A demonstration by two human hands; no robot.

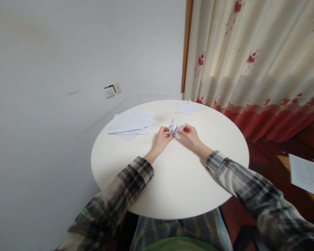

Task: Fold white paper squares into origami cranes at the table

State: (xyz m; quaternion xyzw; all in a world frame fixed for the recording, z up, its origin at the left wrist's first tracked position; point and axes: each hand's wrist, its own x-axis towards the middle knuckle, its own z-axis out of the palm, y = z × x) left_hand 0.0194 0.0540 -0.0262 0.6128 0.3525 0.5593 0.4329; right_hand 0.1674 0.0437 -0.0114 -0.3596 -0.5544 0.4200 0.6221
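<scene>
A small folded white paper figure [176, 127] with pointed flaps is held just above the round white table [172, 181]. My left hand [162, 137] pinches its left side with closed fingers. My right hand [191, 134] pinches its right flap, fingers also closed. Both hands meet near the middle of the far half of the table. Both arms wear plaid sleeves.
A loose stack of white sheets [132, 124] lies at the table's far left. More white paper pieces [186, 107] lie at the far edge. A floral curtain [253, 66] hangs at the right, a grey wall with a socket [112, 90] behind. A printed sheet [307, 174] rests at the right.
</scene>
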